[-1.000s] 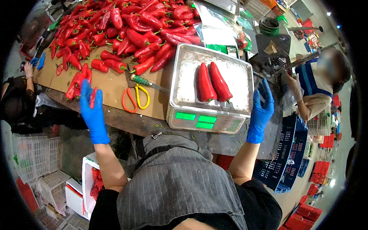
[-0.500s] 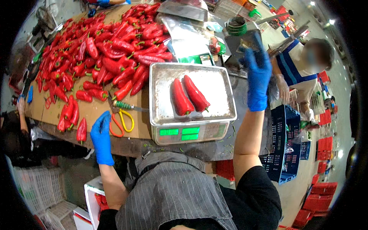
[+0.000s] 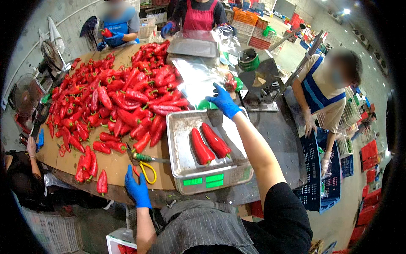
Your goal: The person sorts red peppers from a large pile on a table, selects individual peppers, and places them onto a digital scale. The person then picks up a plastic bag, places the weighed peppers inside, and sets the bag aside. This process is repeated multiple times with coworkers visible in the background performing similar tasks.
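Two red peppers lie side by side on the metal tray of a digital scale. My right hand, in a blue glove, reaches across the tray's far right corner. Its fingers are spread at the edge of a pile of clear plastic bags, and I cannot tell whether they touch it. My left hand, also gloved in blue, is at the table's front edge with fingers apart and nothing in it. Beside it are scissors with yellow and orange handles, partly hidden, and a green-handled knife.
A large heap of red peppers covers the cardboard to the left. Behind the bags sits another metal tray. A green tape roll stands at the back right. At right a person holds a blue crate; other people stand around the table.
My right hand has swung from the right side, where it was raised, leftward over the scale to the bags. My left hand stays near the scissors. The view has tilted up, showing people across the table.
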`<state>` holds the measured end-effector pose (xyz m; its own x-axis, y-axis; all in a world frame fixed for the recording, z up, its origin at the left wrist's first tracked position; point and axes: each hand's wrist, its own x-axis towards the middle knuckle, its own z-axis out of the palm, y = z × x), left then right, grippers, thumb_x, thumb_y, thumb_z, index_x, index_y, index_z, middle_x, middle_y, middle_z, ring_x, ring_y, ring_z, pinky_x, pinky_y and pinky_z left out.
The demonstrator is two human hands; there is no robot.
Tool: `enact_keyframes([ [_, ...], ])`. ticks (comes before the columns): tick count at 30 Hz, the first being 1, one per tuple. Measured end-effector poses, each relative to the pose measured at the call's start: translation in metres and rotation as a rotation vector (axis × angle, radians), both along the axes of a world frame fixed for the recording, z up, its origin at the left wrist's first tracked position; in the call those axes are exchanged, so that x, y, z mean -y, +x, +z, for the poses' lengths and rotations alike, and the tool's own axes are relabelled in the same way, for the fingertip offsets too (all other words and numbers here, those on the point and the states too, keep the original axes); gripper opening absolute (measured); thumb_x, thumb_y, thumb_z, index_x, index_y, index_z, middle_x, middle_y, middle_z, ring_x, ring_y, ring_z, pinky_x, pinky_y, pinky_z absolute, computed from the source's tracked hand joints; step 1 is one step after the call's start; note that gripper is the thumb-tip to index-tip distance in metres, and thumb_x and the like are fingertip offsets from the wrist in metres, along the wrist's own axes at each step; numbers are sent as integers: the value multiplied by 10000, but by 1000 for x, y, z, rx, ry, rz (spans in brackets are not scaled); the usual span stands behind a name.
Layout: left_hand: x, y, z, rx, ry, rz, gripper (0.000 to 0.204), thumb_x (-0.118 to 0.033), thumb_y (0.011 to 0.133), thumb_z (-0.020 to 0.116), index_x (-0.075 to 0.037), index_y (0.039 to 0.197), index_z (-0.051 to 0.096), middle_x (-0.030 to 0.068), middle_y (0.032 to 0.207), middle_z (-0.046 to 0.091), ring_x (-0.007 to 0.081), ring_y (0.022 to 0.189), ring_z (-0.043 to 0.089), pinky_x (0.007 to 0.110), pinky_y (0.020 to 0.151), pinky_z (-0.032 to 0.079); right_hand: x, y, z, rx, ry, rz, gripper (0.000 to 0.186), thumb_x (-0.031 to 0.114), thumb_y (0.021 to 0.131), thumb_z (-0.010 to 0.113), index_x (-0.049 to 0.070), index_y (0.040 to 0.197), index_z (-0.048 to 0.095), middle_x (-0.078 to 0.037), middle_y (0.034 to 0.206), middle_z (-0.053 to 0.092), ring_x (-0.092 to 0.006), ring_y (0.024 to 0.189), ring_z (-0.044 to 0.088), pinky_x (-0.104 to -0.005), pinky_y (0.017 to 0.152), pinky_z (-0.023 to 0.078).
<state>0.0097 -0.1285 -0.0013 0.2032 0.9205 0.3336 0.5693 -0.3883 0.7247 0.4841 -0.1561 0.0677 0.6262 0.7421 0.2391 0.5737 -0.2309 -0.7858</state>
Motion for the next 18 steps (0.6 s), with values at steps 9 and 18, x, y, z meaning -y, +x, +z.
enact_keyframes([
  [9,-4,-11,-30,-6,67,-6,368,-51,795,585,7,1158,568,172,1121,585,324,1037,532,409,918,392,-78,27,-5,-13,-43,-491,1325,560,525,801,12,1432,7,-278,1474,40,-438,1363,54,-467,1104,157],
  [18,-3,-8,-26,30,22,32,314,-69,798,583,-19,1107,610,157,1065,612,309,1000,545,398,898,400,-94,42,-29,211,-132,-535,575,309,707,733,69,1202,566,-210,1328,440,-374,1246,378,-407,1016,347],
])
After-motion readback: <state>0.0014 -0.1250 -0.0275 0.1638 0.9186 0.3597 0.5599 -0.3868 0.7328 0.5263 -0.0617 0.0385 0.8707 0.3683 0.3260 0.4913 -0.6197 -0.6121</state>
